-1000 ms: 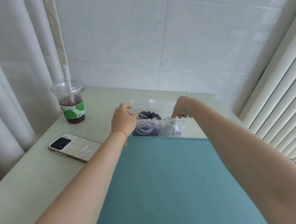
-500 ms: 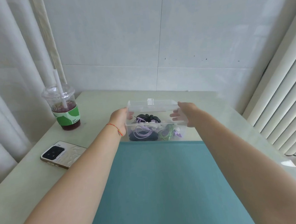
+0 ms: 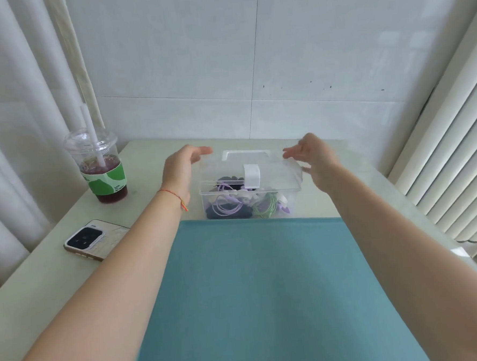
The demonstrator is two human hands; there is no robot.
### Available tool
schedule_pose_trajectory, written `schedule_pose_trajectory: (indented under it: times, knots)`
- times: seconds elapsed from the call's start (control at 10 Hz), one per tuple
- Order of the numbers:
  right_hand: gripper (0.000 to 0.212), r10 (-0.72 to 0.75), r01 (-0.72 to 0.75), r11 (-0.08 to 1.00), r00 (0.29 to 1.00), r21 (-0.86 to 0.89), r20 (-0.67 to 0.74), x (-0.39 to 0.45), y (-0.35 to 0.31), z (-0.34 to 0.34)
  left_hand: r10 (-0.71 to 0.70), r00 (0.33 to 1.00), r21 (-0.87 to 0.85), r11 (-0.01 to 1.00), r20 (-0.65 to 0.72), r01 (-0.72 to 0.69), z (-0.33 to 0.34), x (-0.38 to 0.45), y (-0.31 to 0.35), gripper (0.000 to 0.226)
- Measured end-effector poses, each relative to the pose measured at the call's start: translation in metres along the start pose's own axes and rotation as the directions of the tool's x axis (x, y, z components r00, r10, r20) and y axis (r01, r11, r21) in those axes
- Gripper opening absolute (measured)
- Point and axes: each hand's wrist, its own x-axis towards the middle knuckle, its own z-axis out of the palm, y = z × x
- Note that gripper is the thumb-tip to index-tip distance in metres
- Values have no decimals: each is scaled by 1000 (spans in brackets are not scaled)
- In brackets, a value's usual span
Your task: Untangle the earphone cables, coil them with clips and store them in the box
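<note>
A clear plastic box stands on the table just past the far edge of the teal mat. Its clear lid with a white latch and white handle lies over the top. Through the front wall I see coiled purple earphone cable, a green coil and dark pieces. My left hand is at the lid's left end and my right hand at its right end, both with fingers relaxed and spread, fingertips at the lid's far corners. Neither hand grips anything.
A plastic cup of dark drink with a straw stands at the back left. A phone lies face down left of the teal mat. Tiled wall behind, curtains on the left, radiator on the right.
The hands let go of the box's sides and moved up to the lid's ends. The lid now lies over the box with its latch toward me.
</note>
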Motion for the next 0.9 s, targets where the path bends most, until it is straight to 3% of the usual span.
schedule_pose_trajectory:
  times: [0.1,0.2,0.3,0.5,0.6,0.7,0.9]
  knots:
    - [26,-201,203,824,978,-529,62,-21,-13,7,197,976,377,900,97,-219,9,-16,6,15]
    - [15,-278,401,619,916,-675,290,-42,-19,23,345,903,647,633,256,-425,17,-26,-2,17]
    - [25,-297,516,479,857,-710,422,-57,-13,34,372,895,702,568,247,-430,19,-35,-7,20]
    - [35,-375,499,211,835,-840,402,-72,0,50,392,886,779,463,247,-422,26,-56,-13,28]
    - [34,-446,479,75,800,-875,400,-77,8,55,380,889,755,496,256,-429,25,-58,-13,26]
    - [37,-505,476,16,763,-879,404,-78,18,55,373,886,737,511,275,-443,23,-57,-14,25]
    - [42,-491,518,318,806,-794,330,-83,15,45,316,895,758,484,314,-437,22,-59,-3,32]
